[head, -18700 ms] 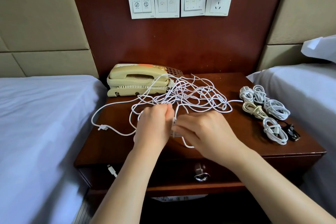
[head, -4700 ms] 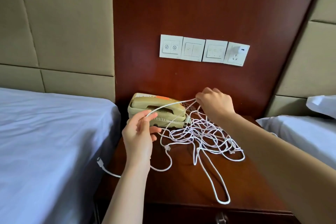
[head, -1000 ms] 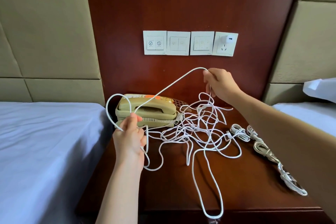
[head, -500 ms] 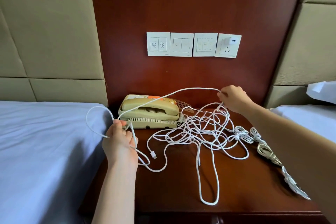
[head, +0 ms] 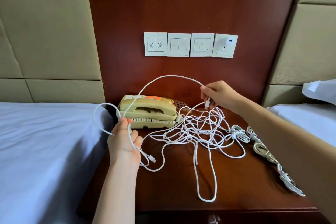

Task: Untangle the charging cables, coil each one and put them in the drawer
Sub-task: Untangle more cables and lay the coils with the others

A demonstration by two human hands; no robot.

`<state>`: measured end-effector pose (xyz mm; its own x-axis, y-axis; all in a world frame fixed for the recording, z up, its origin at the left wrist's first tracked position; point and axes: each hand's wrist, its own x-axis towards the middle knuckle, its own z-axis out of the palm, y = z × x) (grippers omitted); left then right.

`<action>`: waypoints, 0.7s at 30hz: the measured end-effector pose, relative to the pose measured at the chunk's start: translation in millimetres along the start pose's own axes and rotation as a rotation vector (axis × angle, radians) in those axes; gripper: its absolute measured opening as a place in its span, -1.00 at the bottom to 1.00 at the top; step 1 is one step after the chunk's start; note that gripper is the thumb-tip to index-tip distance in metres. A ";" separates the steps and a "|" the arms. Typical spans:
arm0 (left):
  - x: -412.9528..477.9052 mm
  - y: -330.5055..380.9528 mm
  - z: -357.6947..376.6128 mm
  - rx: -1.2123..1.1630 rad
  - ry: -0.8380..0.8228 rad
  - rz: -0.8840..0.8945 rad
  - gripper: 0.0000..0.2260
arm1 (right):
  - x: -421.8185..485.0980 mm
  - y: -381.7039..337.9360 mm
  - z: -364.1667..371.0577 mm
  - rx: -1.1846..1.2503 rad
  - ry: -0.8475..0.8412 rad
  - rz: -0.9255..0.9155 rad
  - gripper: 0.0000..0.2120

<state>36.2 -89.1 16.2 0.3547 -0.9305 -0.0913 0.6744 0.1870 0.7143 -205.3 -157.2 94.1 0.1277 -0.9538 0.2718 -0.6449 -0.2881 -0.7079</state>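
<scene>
A tangle of white charging cables [head: 198,131] lies on the dark wooden nightstand [head: 181,187], one long loop reaching toward the front edge. My left hand [head: 123,142] grips a loop of one white cable [head: 172,76] at the nightstand's left side, a plug dangling below it. That cable arcs up over the phone to my right hand [head: 220,94], which pinches it just above its other plug, over the tangle's far side. Several coiled cables [head: 261,149] lie in a row along the right side. The drawer front is barely visible at the bottom edge.
A beige corded phone [head: 149,112] stands at the back left of the nightstand. Beds with white sheets [head: 45,142] flank it on both sides. Wall switches and a socket with a white charger [head: 226,45] sit on the wooden panel above.
My right hand has drawn the cable's end free of the tangle, so its plug now hangs from my fingers. My left hand holds a wound loop slightly nearer the phone.
</scene>
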 end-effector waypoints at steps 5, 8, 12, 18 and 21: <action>-9.1 -4.6 6.9 0.102 -0.162 0.055 -0.73 | -52.2 -7.9 11.9 0.053 -0.158 0.074 -0.74; -20.0 -9.5 13.0 0.215 -0.162 0.107 -0.73 | -88.9 0.8 23.6 0.230 -0.201 0.166 -0.75; -29.1 -27.1 14.9 0.771 -0.038 0.176 -0.74 | -116.5 17.1 39.2 0.290 -0.204 0.273 -0.80; -59.9 -45.1 30.5 1.182 -0.175 0.199 -0.51 | -126.9 37.9 52.6 0.367 -0.059 0.352 -0.77; -63.0 -51.9 35.8 1.206 -0.205 0.073 -0.25 | -124.0 44.1 52.7 0.382 0.002 0.381 -0.72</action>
<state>-44.3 -51.5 9.7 0.1847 -0.9828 0.0091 -0.4128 -0.0691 0.9082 -209.9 -56.2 -5.1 -0.0633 -0.9968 -0.0494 -0.3251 0.0674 -0.9433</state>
